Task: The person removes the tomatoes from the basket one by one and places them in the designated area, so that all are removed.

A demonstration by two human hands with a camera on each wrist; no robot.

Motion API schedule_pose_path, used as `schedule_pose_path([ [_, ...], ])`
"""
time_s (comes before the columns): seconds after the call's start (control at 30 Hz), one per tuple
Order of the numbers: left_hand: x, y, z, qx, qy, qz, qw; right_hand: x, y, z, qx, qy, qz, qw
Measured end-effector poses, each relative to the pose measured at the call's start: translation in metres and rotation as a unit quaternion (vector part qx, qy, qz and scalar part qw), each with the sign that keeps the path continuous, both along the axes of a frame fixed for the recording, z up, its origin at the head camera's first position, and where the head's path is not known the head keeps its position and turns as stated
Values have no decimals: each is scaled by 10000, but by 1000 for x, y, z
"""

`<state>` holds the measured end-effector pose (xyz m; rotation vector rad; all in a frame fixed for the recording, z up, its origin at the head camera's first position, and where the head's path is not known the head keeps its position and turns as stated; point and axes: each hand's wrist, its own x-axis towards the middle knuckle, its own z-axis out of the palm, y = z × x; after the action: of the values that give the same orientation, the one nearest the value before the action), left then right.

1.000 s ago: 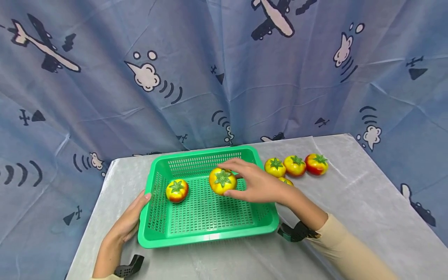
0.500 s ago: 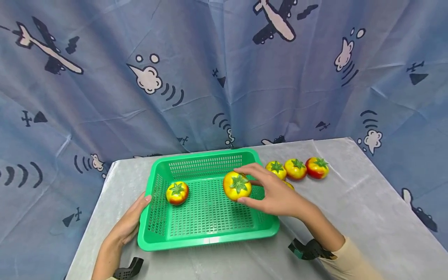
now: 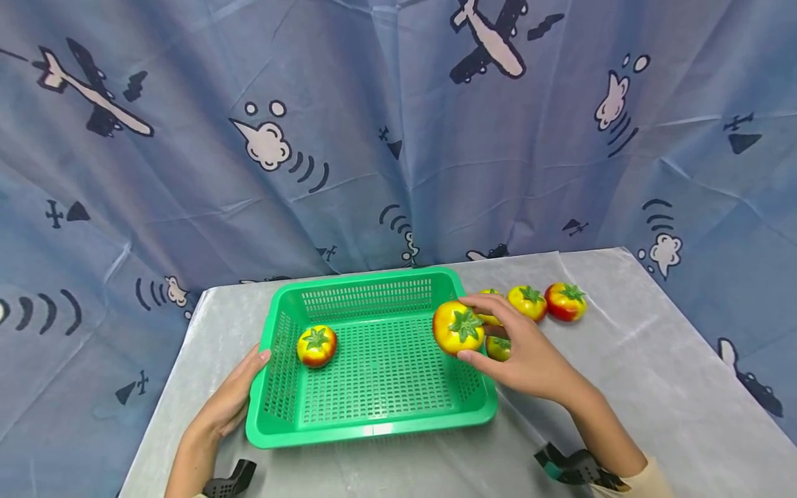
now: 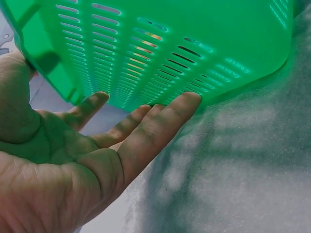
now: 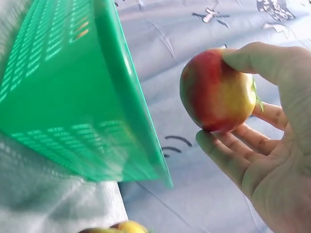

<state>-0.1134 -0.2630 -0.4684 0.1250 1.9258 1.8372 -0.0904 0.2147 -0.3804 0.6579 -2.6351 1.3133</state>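
A green basket (image 3: 373,430) is gripped by the left hand (image 3: 232,395), whose fingers against the outer wall show plainly only in the left wrist view. The right hand (image 3: 526,354) pinches a fruit (image 3: 450,333) above the basket's right end, further right than half a second ago; the right wrist view reveals the fruit's red side.

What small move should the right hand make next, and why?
Probably ease the held fruit a little further right, past the basket's right rim. Over the last second the right hand has brought it across from the basket's middle, and other fruits lie on the table beyond that rim.
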Motion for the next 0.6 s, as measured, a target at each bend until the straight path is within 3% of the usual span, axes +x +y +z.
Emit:
schedule_pose_path([
  [0.33, 1, 1, -1, 125, 41, -43, 9999, 13, 27, -8, -91, 37, -608, 9981],
  [0.6, 1, 0, -2, 54, 29, 2, 10000, 14, 40, -14, -164, 103, -729, 9972],
])
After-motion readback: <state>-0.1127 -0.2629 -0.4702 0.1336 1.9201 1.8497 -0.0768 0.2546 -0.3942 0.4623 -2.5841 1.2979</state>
